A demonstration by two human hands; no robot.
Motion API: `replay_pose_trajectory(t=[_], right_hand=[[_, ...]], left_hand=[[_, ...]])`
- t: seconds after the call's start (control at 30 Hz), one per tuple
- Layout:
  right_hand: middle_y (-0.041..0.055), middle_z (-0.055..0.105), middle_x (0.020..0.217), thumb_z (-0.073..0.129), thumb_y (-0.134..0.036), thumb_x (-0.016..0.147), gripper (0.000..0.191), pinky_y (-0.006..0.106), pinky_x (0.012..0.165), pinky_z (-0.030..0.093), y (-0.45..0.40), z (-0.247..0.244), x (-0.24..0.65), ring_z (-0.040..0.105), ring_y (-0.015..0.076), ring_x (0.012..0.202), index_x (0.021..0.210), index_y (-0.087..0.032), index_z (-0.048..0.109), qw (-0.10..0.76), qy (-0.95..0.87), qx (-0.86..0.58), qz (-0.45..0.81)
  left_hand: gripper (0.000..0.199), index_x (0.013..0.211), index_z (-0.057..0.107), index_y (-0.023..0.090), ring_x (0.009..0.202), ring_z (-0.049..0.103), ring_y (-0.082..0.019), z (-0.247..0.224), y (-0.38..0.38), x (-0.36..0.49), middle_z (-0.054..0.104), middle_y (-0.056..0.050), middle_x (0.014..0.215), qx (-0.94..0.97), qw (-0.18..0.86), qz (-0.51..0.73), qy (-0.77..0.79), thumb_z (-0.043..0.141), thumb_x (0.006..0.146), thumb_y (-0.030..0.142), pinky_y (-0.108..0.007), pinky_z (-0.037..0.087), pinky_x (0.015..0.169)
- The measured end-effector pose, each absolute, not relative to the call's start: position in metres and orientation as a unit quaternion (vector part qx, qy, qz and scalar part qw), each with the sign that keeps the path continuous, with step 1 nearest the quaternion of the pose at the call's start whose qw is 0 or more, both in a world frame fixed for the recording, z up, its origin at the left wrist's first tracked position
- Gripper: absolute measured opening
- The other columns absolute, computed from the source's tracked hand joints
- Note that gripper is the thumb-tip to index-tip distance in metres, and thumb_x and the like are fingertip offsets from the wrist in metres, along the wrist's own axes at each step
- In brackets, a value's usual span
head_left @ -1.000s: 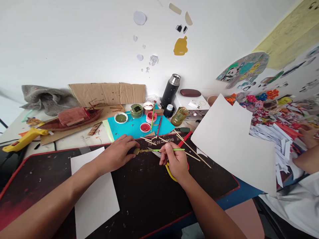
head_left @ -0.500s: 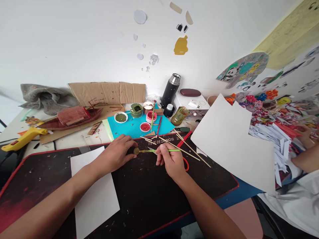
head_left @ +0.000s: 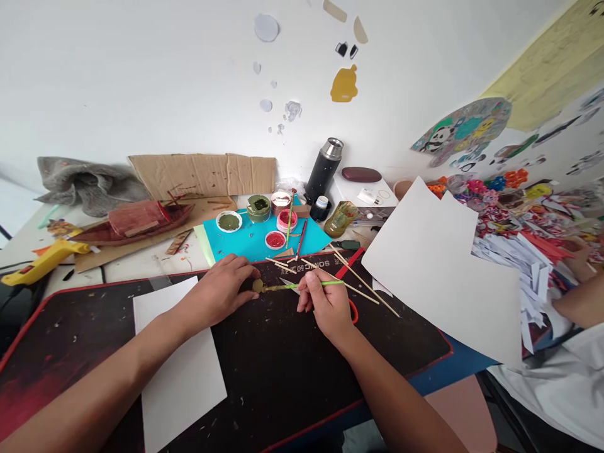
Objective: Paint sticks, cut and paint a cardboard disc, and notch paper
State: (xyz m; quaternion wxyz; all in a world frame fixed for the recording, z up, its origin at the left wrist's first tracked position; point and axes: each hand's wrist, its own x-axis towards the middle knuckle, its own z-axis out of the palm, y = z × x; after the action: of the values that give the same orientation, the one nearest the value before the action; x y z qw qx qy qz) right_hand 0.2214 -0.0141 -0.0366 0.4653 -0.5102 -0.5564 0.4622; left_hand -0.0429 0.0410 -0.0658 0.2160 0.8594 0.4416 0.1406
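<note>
Between the thumb and fingers of my left hand point(head_left: 229, 283) is a small olive-green piece point(head_left: 257, 285), roughly round, its kind too small to tell. My right hand point(head_left: 325, 302) pinches a green-handled paintbrush point(head_left: 325, 283), whose bristle end points left and meets the piece. Under and beside my right hand lie red-handled scissors point(head_left: 350, 264), partly hidden, and several thin wooden sticks point(head_left: 363, 292). Beyond my hands, an open jar of green paint point(head_left: 258, 209) and its paint-filled lid point(head_left: 229, 221) stand on a blue sheet point(head_left: 245, 240).
Red paint point(head_left: 275, 240), a murky glass jar point(head_left: 340, 219) and a black thermos point(head_left: 323, 170) stand at the back. A red model boat point(head_left: 136, 223) and yellow glue gun point(head_left: 47, 261) lie left. White paper point(head_left: 182, 371) is under my left forearm. Another person's arm point(head_left: 580, 296) shows at right.
My right hand and the brush have shifted very slightly to the right, with the brush tip still at the green piece. My left hand stays in place.
</note>
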Motion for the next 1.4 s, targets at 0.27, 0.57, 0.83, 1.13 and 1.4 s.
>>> replay_pose_trajectory(t=[0.27,0.57,0.83,1.13,1.4], right_hand=[[-0.0016,0.063,0.058,0.056,-0.071,0.109,0.057,0.024,0.047,0.048,-0.0136,-0.0383,0.2215,0.065,0.0149,0.049,0.084,-0.021,0.070,0.474,-0.548,-0.504,0.470],[-0.0014,0.064,0.059,0.056,-0.070,0.109,0.057,0.022,0.047,0.047,-0.0130,-0.0402,0.2223,0.065,0.0139,0.049,0.086,-0.021,0.071,0.481,-0.545,-0.494,0.477],[-0.0020,0.064,0.058,0.057,-0.068,0.110,0.055,0.022,0.047,0.046,-0.0144,-0.0407,0.2219,0.066,0.0137,0.049,0.086,-0.020,0.071,0.490,-0.537,-0.492,0.479],[-0.0025,0.062,0.056,0.057,-0.066,0.111,0.054,0.022,0.047,0.046,-0.0144,-0.0413,0.2229,0.064,0.0135,0.048,0.085,-0.020,0.071,0.488,-0.544,-0.490,0.475],[-0.0020,0.064,0.059,0.057,-0.067,0.110,0.055,0.022,0.048,0.047,-0.0159,-0.0406,0.2200,0.066,0.0133,0.049,0.087,-0.020,0.073,0.475,-0.553,-0.476,0.493]], left_hand=[[0.024,0.116,0.075,0.025,0.110,0.065,-0.034,-0.0640,0.0414,-0.0424,0.074,-0.008,0.114,0.861,0.217,0.127,0.443,0.077,0.098,0.040,-0.049,0.052,0.099],[0.028,0.113,0.075,0.023,0.107,0.065,-0.034,-0.0619,0.0396,-0.0400,0.074,-0.008,0.111,0.867,0.186,0.123,0.445,0.081,0.096,0.045,-0.048,0.053,0.095],[0.029,0.111,0.075,0.024,0.108,0.065,-0.034,-0.0633,0.0401,-0.0424,0.073,-0.008,0.110,0.866,0.193,0.129,0.444,0.082,0.096,0.047,-0.049,0.052,0.097],[0.026,0.122,0.076,0.025,0.114,0.064,-0.034,-0.0618,0.0403,-0.0475,0.074,-0.009,0.117,0.864,0.222,0.107,0.439,0.077,0.098,0.036,-0.049,0.051,0.100],[0.022,0.121,0.076,0.024,0.113,0.063,-0.033,-0.0614,0.0401,-0.0472,0.073,-0.010,0.117,0.868,0.218,0.111,0.433,0.065,0.104,0.033,-0.049,0.050,0.101]])
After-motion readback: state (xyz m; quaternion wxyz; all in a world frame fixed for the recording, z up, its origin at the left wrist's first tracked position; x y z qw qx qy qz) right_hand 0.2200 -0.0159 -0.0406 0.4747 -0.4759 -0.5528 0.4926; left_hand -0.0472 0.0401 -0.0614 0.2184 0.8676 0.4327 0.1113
